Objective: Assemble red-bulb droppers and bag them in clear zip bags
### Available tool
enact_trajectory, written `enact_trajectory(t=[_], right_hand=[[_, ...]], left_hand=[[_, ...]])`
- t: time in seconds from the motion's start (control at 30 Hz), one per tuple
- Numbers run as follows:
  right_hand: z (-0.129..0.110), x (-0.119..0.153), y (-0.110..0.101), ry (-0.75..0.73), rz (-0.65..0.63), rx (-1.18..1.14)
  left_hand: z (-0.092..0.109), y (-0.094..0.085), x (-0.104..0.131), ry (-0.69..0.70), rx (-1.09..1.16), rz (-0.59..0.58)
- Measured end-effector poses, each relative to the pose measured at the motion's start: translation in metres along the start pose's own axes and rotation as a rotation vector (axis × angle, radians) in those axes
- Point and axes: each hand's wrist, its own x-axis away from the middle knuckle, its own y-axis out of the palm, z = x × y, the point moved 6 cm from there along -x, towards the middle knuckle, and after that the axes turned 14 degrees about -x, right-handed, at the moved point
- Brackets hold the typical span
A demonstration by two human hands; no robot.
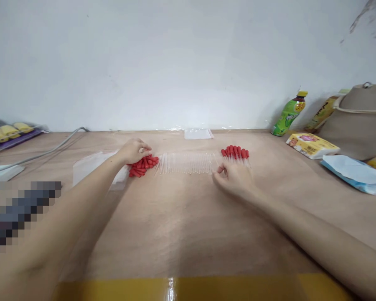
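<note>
My left hand (134, 151) is over a loose pile of red rubber bulbs (139, 171), its thumb and fingers curled together on the bulbs at the top. Right of the pile lies a row of thin clear dropper tubes (188, 163), side by side. At the row's right end my right hand (235, 177) has thumb and forefinger pinched together on what looks like the end of one tube, though the contact is partly hidden. Just beyond that hand, several droppers with red bulbs (235, 151) lie together, bulbs facing the wall, their clear stems partly covered by my hand.
Clear plastic bags (90, 167) lie under my left forearm, and a small white bag (198, 133) lies by the wall. At right are a green drink bottle (290, 113), a yellow tissue pack (313, 145), a blue-white packet (357, 173) and a grey bag (360, 125). A cable (56, 146) runs at left.
</note>
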Motion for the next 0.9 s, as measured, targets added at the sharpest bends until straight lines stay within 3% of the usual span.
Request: enact_trajectory(t=[0.13, 0.3, 0.53, 0.7, 0.9], right_hand=[[0.000, 0.016, 0.005, -0.039, 0.023, -0.033], [0.003, 0.019, 0.009, -0.072, 0.059, -0.035], [0.000, 0.020, 0.005, -0.112, 0.108, -0.060], [-0.004, 0.020, 0.005, -0.166, 0.073, -0.104], [-0.014, 0.022, 0.016, -0.345, -0.058, -0.279]], left_hand=[[0.003, 0.008, -0.007, 0.077, 0.007, -0.065], [-0.002, 0.007, -0.005, 0.036, 0.102, -0.062], [-0.004, -0.011, 0.009, -0.136, 0.427, 0.181], [0.035, -0.014, 0.038, -0.170, 0.772, 0.253], [0.115, 0.013, 0.076, -0.185, 1.120, 0.037]])
